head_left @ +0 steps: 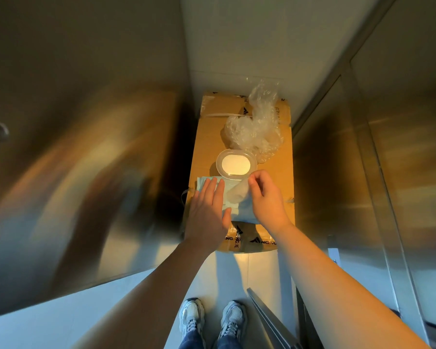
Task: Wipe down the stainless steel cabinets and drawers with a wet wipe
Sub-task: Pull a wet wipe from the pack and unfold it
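Right hand [264, 197] is pinching a wet wipe [238, 193] at thumb and fingertip, drawing it up out of the wipes pack [239, 210]. Left hand [208, 210] is lying flat, fingers straight, pressing the pack down on the cardboard box [282, 172]. Flip lid [236, 164] is standing open behind. I'm reading this as the pull step: keeping the pack pinned and pulling slowly should free one sheet only. Steel cabinets [388, 159] are flanking both sides.

A commercial kitchen or storeroom, by the look of it: tall stainless steel cabinets [68, 152] flank a narrow aisle with a taped cardboard box [282, 172] on pale floor tiles [224, 273].
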A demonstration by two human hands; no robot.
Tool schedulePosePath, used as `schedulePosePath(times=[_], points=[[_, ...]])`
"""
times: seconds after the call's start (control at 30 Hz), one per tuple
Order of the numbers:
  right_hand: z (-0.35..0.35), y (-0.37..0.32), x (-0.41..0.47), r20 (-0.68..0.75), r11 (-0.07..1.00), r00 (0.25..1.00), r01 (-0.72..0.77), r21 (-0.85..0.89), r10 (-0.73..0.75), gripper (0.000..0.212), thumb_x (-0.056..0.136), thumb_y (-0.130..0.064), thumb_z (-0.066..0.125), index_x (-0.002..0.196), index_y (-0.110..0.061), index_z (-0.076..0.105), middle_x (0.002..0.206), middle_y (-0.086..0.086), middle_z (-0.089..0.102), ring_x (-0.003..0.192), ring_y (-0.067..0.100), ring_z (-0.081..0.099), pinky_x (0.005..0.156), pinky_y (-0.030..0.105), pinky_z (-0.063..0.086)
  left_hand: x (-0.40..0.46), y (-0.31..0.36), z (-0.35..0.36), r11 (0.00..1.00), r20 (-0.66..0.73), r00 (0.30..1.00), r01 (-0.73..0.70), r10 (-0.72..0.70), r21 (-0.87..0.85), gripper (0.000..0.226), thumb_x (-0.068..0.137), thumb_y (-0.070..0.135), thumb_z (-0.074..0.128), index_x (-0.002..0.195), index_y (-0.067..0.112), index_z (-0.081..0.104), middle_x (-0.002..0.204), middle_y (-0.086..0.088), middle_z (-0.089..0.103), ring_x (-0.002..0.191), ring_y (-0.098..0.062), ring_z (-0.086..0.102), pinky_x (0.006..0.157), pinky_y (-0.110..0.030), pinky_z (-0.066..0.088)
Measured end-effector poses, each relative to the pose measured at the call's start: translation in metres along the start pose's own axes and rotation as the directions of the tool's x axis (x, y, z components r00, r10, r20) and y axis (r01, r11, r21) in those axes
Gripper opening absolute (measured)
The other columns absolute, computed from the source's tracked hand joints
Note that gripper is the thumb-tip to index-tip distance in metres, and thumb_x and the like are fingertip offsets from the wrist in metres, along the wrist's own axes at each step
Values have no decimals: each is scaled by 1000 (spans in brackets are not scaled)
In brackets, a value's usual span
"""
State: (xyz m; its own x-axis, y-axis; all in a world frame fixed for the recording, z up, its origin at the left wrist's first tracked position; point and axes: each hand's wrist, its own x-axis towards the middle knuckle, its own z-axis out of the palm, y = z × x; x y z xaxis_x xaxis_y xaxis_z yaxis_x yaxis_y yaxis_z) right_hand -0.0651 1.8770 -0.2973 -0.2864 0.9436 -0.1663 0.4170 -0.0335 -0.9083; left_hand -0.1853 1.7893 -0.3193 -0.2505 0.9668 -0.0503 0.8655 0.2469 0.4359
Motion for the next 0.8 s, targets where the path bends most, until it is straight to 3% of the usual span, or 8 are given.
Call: schedulePosePath(times=[0.13, 0.23, 0.33, 0.5, 0.67, 0.8], points=[[-19, -29, -9, -21, 995, 999, -39, 96, 41, 16, 103, -19, 44, 92, -12, 53, 75, -2, 50, 68, 7, 43, 59, 13, 36, -5, 12, -26, 996, -111, 992, -63, 57, -56, 58, 92, 23, 65, 143, 2, 45, 147, -18, 46, 140, -35, 40, 110, -52, 39], [-35, -54, -17, -34, 994, 999, -5, 105, 9, 16, 103, -19, 45, 92, -12, 54, 75, -5, 49, 64, 1, 43, 59, 12, 36, -3, 24, -48, 998, -90, 995, -35, 30, -56, 60, 99, 31, 52, 152, 12, 31, 158, -9, 31, 148, -25, 24, 120, -40, 19], [-52, -84, -30, -49, 995, 998, 33, 92, -28, 16, 102, -20, 46, 93, -12, 56, 78, -6, 50, 65, -6, 45, 58, 7, 37, -5, 37, -76, 996, -72, 997, -37, 31, -79, 60, 103, 39, 39, 156, 21, 17, 163, 1, 16, 151, -16, 9, 118, -29, 4], [-82, -139, -60, 6, 989, 991, 136, 55, -137, 17, 101, -15, 47, 88, -15, 57, 76, -5, 51, 65, -5, 46, 62, 6, 37, -18, 64, -140, 974, -121, 982, -163, 144, -158, 63, 100, 45, 44, 155, 25, 22, 162, 5, 21, 148, -12, 16, 120, -30, 13], [-114, -192, -95, 83, 971, 969, 236, -29, -233, 15, 101, -18, 49, 90, -18, 59, 80, -2, 55, 71, 1, 47, 64, 11, 37, -31, 95, -206, 930, -90, 957, -290, 276, -226, 85, 85, 57, 64, 154, 34, 19, 160, 12, 22, 147, -9, 18, 116, -27, 13], [-135, -229, -122, 91, 940, 942, 331, -88, -323, 14, 100, -20, 50, 89, -23, 59, 82, 4, 59, 74, 9, 52, 64, 12, 39, -43, 121, -249, 890, -38, 930, -360, 365, -279, 92, 79, 48, 76, 152, 36, 23, 157, 10, 30, 145, -12, 24, 118, -35, 21]])
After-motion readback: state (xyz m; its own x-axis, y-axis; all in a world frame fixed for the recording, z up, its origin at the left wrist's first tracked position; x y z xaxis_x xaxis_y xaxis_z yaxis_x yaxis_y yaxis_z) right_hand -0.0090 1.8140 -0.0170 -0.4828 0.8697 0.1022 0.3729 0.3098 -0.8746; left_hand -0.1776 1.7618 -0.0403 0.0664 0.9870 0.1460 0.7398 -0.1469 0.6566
